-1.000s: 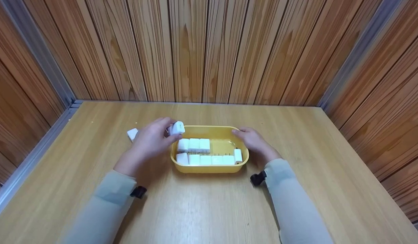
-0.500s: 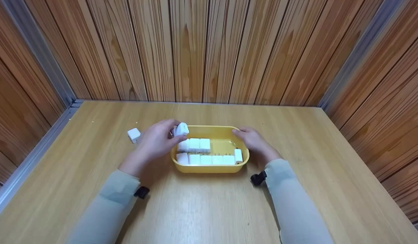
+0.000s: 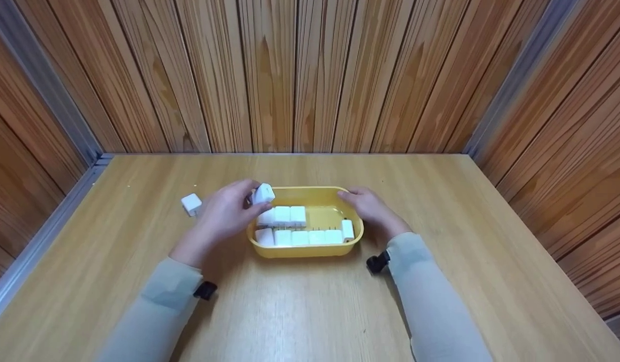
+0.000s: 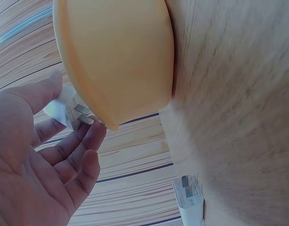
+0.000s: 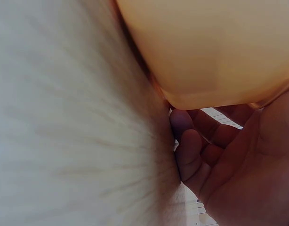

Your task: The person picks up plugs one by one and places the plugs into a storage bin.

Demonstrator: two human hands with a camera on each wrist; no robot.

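My left hand (image 3: 222, 213) pinches a white plug-in charger (image 3: 263, 193) between thumb and fingers, above the left end of a yellow plastic tub (image 3: 305, 251). Two flat metal prongs (image 4: 83, 114) stick out of this charger in the left wrist view. Inside the tub, white chargers lie in two rows; the back row (image 3: 282, 215) is shorter than the front row (image 3: 300, 237). One charger (image 3: 347, 230) stands turned at the front row's right end. My right hand (image 3: 373, 208) grips the tub's right end, thumb at the rim, other fingers against the outside wall.
Another white charger (image 3: 191, 203) lies on the wooden table (image 3: 300, 311), left of my left hand. Wood-panelled walls (image 3: 270, 75) enclose the table at the back and both sides.
My left hand has shifted slightly right over the tub with the charger, uncovering the loose one on the table. The head view has moved a little. My right hand keeps its grip.
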